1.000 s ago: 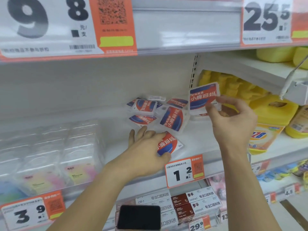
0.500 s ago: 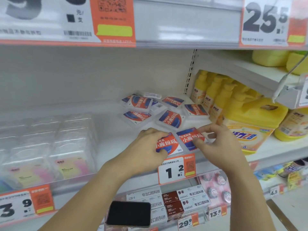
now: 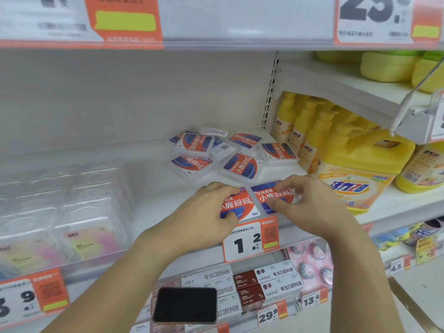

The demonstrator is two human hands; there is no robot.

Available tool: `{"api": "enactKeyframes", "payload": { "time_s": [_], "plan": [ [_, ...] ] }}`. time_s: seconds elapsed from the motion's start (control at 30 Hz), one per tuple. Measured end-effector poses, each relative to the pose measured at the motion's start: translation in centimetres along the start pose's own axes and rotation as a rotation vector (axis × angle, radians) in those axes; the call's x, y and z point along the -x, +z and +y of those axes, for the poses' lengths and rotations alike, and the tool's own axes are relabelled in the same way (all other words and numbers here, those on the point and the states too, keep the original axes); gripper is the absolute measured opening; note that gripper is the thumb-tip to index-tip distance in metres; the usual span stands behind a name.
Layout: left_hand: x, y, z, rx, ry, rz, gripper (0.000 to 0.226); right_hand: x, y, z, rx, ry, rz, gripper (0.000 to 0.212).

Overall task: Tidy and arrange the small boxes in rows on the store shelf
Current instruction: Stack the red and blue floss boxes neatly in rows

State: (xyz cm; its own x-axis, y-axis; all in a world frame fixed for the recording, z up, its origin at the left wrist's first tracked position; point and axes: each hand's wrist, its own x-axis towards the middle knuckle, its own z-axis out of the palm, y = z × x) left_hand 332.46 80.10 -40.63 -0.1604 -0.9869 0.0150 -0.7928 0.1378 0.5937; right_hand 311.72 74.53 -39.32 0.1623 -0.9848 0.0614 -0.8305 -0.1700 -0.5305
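— Head view: where are the hands?
— Left hand (image 3: 204, 210) grips one box (image 3: 237, 204) at the shelf (image 3: 153, 188) front; right hand (image 3: 310, 200) pinches its neighbour (image 3: 270, 195); loose boxes (image 3: 241, 165) lie behind.

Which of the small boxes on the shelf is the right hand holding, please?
The front-row box directly above the 1.2 price tag; the right hand pinches it.

Bright even light, blurred edges, wide-angle bowing

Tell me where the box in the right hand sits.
The right-hand box lies at the shelf's front edge, beside the left-hand box, above the 1.2 price tag.
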Motion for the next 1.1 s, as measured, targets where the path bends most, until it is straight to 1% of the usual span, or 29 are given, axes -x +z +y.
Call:
{"api": "enactKeyframes", "payload": {
  "time_s": [0.07, 0.1, 0.13, 0.2, 0.27, 0.33, 0.37, 0.43, 0.53, 0.57, 0.63, 0.7, 0.77, 0.83, 0.9, 0.97, 1.03, 1.1],
  "plan": [
    [-0.1, -0.9, 0.4, -0.088, 0.058, 0.024, 0.047, -0.7, 0.6, -0.8, -0.11, -0.075, 0.161, 0.03],
    [-0.4, -1.6, 0.6, -0.131, 0.085, 0.074, 0.044, -1.2, 0.9, -1.3, -0.161, -0.126, 0.221, 0.027],
    [-0.9, -2.3, 0.9, -0.166, 0.085, 0.13, 0.042, -1.9, 1.3, -2.0, -0.188, -0.173, 0.244, 0.024],
    [-2.3, -4.2, 1.3, -0.253, -0.005, 0.18, 0.04, -3.3, 2.1, -3.1, -0.175, -0.215, 0.2, 0.024],
    [-4.4, -6.1, 1.2, -0.355, -0.116, 0.135, 0.039, -4.6, 3.4, -3.7, -0.115, -0.196, 0.098, 0.03],
    [-6.8, -7.6, 0.6, -0.475, -0.108, 0.069, 0.034, -5.2, 4.5, -4.4, -0.011, -0.114, -0.029, 0.039],
    [-8.2, -8.3, 0.1, -0.548, -0.099, 0.05, 0.037, -5.4, 4.9, -4.7, 0.038, -0.077, -0.064, 0.041],
    [-10.7, -9.2, -1.0, -0.642, -0.158, 0.008, 0.053, -5.6, 5.1, -5.4, 0.1, -0.06, -0.06, 0.038],
    [-12.8, -9.4, -2.4, -0.609, -0.304, -0.096, 0.081, -5.5, 4.3, -5.8, 0.108, -0.062, -0.078, 0.035],
    [-13.1, -9.2, -3.0, -0.58, -0.324, -0.109, 0.085, -5.3, 3.9, -5.8, 0.102, -0.062, -0.106, 0.036],
    [-13.4, -8.9, -3.9, -0.516, -0.316, -0.087, 0.085, -5.1, 3.5, -5.5, 0.082, -0.046, -0.154, 0.039],
    [-13.3, -9.2, -4.2, -0.487, -0.287, -0.062, 0.085, -5.1, 3.6, -5.6, 0.07, -0.026, -0.167, 0.043],
    [-13.0, -10.1, -4.1, -0.448, -0.292, -0.057, 0.09, -5.2, 4.0, -5.9, 0.011, -0.021, -0.139, 0.044],
    [-12.4, -11.1, -3.9, -0.394, -0.293, -0.03, 0.096, -5.3, 4.3, -6.0, -0.099, -0.032, -0.085, 0.053],
    [-11.3, -11.9, -3.6, -0.354, -0.259, 0.006, 0.101, -5.3, 4.5, -6.1, -0.18, -0.05, -0.022, 0.068],
    [-10.0, -12.3, -3.0, -0.325, -0.196, 0.012, 0.102, -5.4, 4.4, -6.0, -0.208, -0.057, 0.067, 0.076],
    [-8.6, -12.2, -2.3, -0.311, -0.101, -0.017, 0.1, -5.4, 4.4, -5.7, -0.24, -0.042, 0.142, 0.075],
    [-7.3, -11.7, -1.5, -0.263, 0.011, -0.058, 0.093, -5.5, 4.2, -5.4, -0.306, -0.021, 0.195, 0.064]
  ]
}}
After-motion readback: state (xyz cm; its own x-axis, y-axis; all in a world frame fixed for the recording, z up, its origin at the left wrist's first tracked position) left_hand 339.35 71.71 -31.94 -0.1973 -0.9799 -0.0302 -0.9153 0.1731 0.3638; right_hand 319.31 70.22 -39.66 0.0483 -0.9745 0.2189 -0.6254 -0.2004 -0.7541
